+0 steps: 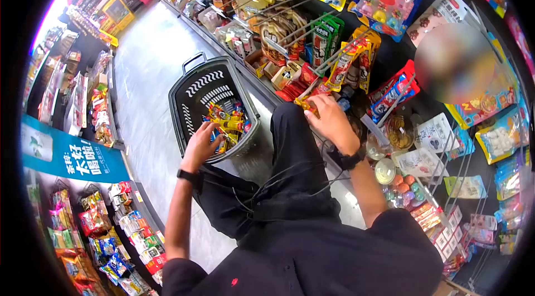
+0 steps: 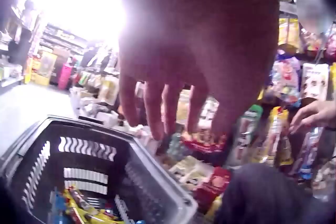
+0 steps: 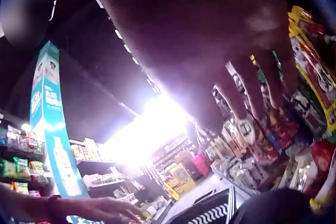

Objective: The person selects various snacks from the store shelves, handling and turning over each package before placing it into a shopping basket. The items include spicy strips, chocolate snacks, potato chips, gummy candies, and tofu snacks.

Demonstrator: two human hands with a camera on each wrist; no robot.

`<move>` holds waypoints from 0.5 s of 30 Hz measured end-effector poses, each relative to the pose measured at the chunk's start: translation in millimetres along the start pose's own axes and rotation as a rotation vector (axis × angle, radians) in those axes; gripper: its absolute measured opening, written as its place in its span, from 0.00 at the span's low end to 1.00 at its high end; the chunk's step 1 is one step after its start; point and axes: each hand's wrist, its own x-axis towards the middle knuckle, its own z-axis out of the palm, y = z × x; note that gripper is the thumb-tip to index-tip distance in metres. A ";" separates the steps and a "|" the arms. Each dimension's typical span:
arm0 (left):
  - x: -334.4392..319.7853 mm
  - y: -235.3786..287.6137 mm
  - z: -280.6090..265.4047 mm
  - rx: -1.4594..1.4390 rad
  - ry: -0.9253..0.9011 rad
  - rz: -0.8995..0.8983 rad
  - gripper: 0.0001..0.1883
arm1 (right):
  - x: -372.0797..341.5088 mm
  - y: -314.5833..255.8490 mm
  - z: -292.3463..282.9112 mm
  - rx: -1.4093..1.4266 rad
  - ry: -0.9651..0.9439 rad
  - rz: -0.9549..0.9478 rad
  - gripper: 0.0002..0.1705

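Observation:
The left hand (image 1: 200, 144) hovers over the near end of a dark basket (image 1: 177, 95), fingers loosely bent and nothing seen in them. Inside the basket lie several yellow, red and blue packets (image 1: 231, 124). In the left wrist view the left hand (image 2: 202, 50) hangs fingers down beside the basket (image 2: 157, 169). At the low shelf, the right hand (image 1: 332, 123) reaches toward orange and red packets, close to hanging yellow packets (image 1: 341, 69); whether its fingertips touch one cannot be told. The right wrist view shows the right hand (image 3: 210, 40) with fingers extended, nothing visibly gripped.
Hanging snack packs and metal hooks crowd the rack on the right, with jars (image 1: 384, 170) beside the right forearm. Across the aisle floor (image 1: 136, 56) stand shelves of snacks and a teal sign (image 1: 75, 151). The person's dark-clothed knee (image 1: 290, 123) lies between basket and rack.

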 end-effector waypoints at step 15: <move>-314.6 -113.1 -27.8 0.263 0.446 -0.849 0.12 | 25.3 101.4 58.3 0.030 -0.185 0.096 0.23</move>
